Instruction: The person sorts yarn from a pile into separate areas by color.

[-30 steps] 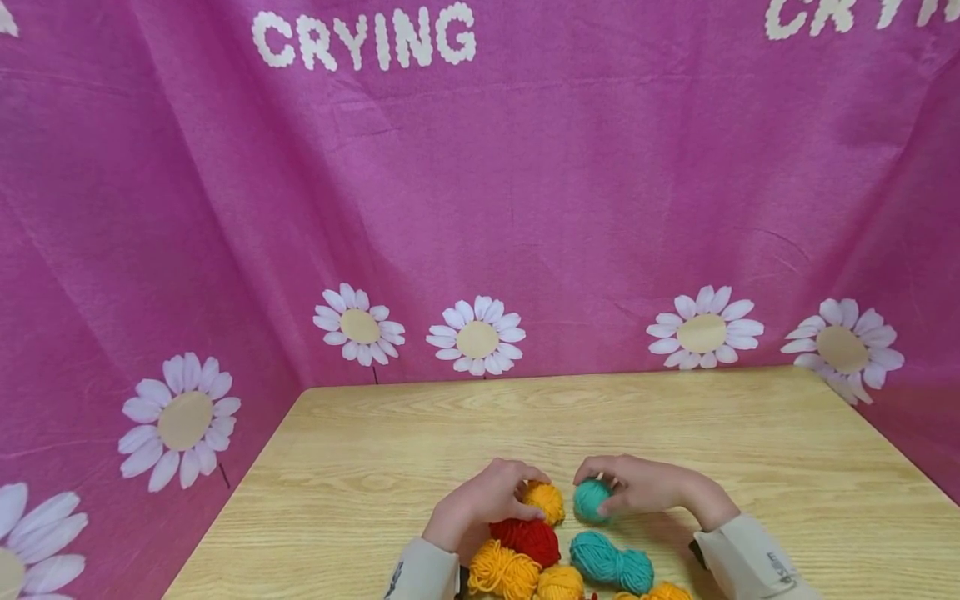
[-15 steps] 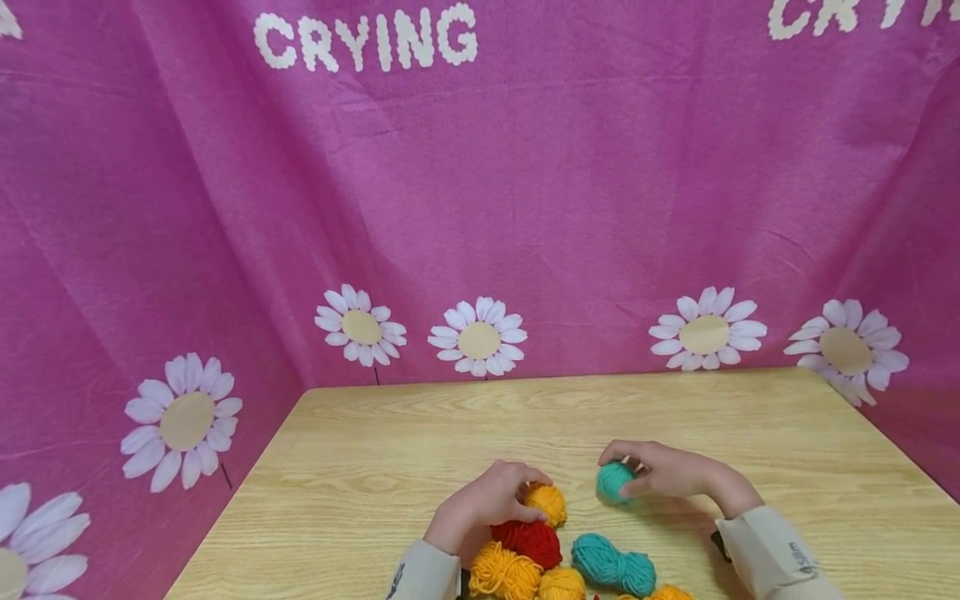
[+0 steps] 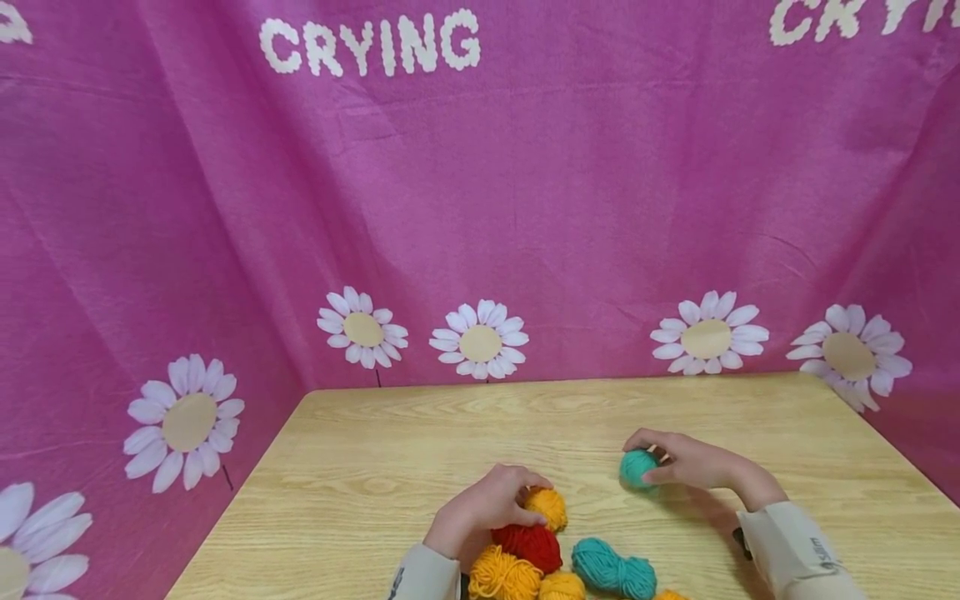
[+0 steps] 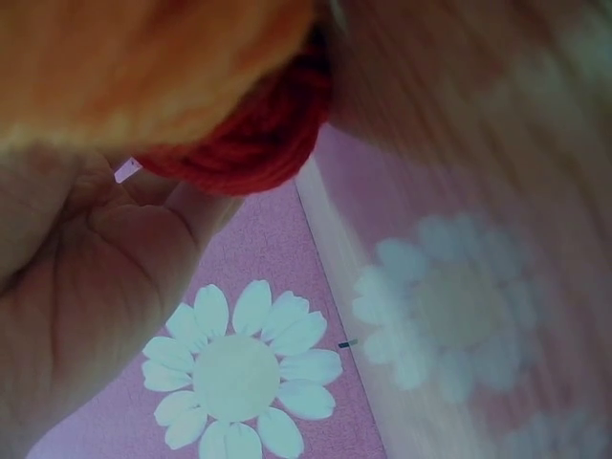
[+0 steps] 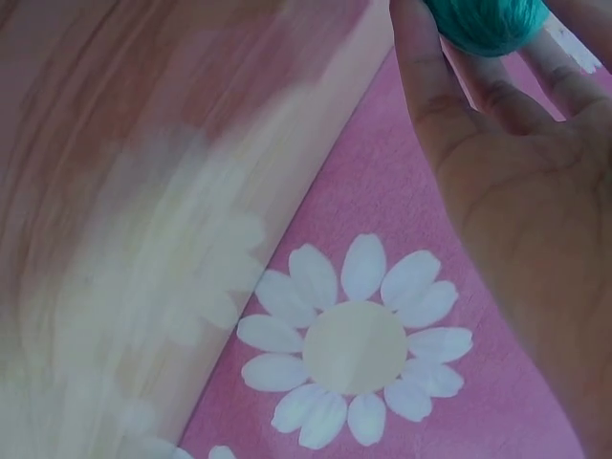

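Observation:
In the head view my right hand (image 3: 686,462) holds a small teal ball of yarn (image 3: 637,469), its thumb and fingers curled round the sides. The right wrist view also shows the teal ball (image 5: 490,24) within those fingers. My left hand (image 3: 491,504) grips a small yellow ball of yarn (image 3: 548,507) between thumb and fingers. Just below that hand lies a red ball of yarn (image 3: 531,546). The left wrist view has the red yarn (image 4: 253,143) by the fingers, partly covered by blurred orange-yellow yarn (image 4: 134,67) close to the camera.
Near the front of the wooden table (image 3: 420,433) lie a yellow skein (image 3: 504,573), another yellow ball (image 3: 562,586) and a teal skein (image 3: 613,568) tied at its middle. More yellow yarn (image 3: 670,595) is cut off at the bottom edge. A purple flowered cloth (image 3: 570,208) hangs behind.
My right hand has carried the teal ball to the right and farther back, away from the yellow ball. My left hand stays at the yellow ball.

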Action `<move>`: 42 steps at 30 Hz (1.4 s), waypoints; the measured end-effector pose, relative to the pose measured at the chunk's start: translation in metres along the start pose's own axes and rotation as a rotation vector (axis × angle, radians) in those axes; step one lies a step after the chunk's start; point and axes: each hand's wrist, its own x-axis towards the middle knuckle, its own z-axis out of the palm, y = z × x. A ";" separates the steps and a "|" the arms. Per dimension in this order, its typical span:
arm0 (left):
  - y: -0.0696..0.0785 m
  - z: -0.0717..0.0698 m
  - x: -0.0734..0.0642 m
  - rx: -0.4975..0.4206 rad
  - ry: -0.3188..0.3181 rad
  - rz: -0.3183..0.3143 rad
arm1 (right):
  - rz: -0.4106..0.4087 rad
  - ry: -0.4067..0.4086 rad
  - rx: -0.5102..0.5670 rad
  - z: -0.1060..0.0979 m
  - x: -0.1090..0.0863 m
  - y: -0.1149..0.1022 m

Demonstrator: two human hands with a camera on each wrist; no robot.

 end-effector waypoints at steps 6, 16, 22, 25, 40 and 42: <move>0.001 0.001 -0.001 0.005 0.005 0.012 | -0.021 0.032 -0.010 -0.005 -0.004 0.008; 0.002 0.002 -0.002 0.023 0.008 0.009 | 0.004 0.089 -0.032 -0.013 -0.012 0.020; 0.003 0.002 -0.002 0.028 0.011 0.012 | -0.020 0.141 -0.052 -0.018 -0.017 0.023; 0.003 0.002 -0.002 0.034 0.015 0.015 | -0.024 0.163 -0.073 -0.020 -0.018 0.027; 0.001 0.000 -0.001 0.023 0.007 0.008 | -0.023 0.243 -0.140 -0.025 -0.023 0.040; 0.001 0.001 -0.001 0.019 0.009 0.007 | -0.014 0.251 -0.156 -0.025 -0.023 0.042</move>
